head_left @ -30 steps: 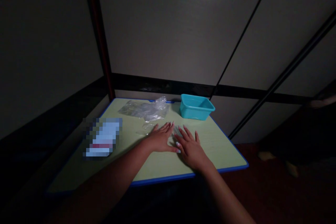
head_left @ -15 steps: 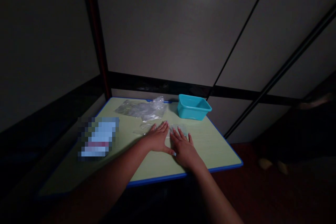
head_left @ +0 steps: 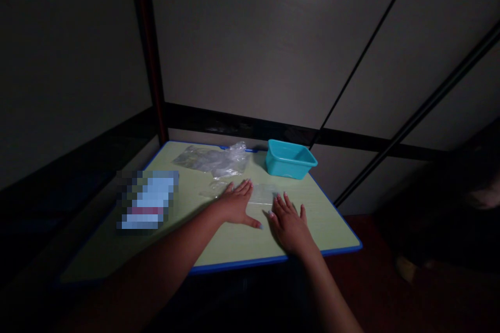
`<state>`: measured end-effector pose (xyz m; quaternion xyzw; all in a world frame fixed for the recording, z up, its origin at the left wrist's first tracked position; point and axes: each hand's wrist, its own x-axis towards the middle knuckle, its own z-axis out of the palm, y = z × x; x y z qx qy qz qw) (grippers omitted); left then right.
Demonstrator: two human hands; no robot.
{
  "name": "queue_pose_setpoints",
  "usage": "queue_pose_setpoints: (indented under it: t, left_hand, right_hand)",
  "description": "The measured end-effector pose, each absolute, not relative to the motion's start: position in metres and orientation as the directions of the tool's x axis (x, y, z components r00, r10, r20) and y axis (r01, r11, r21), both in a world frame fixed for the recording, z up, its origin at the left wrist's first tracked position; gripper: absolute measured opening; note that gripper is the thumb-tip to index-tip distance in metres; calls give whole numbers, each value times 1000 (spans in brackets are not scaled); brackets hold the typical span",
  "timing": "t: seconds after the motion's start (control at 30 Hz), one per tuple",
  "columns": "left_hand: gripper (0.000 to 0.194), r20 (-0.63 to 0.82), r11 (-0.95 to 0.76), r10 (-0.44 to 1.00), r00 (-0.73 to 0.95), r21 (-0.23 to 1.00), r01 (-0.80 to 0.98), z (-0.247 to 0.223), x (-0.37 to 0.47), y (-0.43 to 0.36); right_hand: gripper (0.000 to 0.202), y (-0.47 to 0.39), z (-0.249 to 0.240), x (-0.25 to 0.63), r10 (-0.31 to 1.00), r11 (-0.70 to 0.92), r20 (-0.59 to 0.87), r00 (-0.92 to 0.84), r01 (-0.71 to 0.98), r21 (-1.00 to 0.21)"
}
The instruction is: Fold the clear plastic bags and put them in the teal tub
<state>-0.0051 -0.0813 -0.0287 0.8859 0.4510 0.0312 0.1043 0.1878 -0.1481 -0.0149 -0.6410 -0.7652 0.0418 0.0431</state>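
A clear plastic bag lies flat across the middle of the pale green table. My left hand is open and presses on the bag's left part, fingers stretched out and thumb spread to the right. At the bag's right end rests my right hand, also open, palm down with its fingers apart. Neither hand grips anything. The bag's crumpled left end shows beyond my left fingers, and the part under that hand is hidden.
Behind my hands lies a crumpled heap of clear plastic. A turquoise basket stands at the table's back right. On the left is a blurred-out, light blue object. A panelled wall closes the back; a person's foot shows at right.
My right hand has slid right along the bag, away from my left hand, uncovering the flat middle. My left hand stays put. The person at the right has shifted.
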Motion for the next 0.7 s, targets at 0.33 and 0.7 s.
queue_pose_setpoints:
  t: [0.33,0.7]
  left_hand:
    - [122,-28,-575,804,595,224,787,-26,-5,-84]
    - [89,109,-612,790,603,183,769,-11,-4,-94]
  right_hand:
    - [53,-148,-18,201,994,112,30,-110,988,-103]
    - [55,-113,5,174,957,290,3,-290,956,-43]
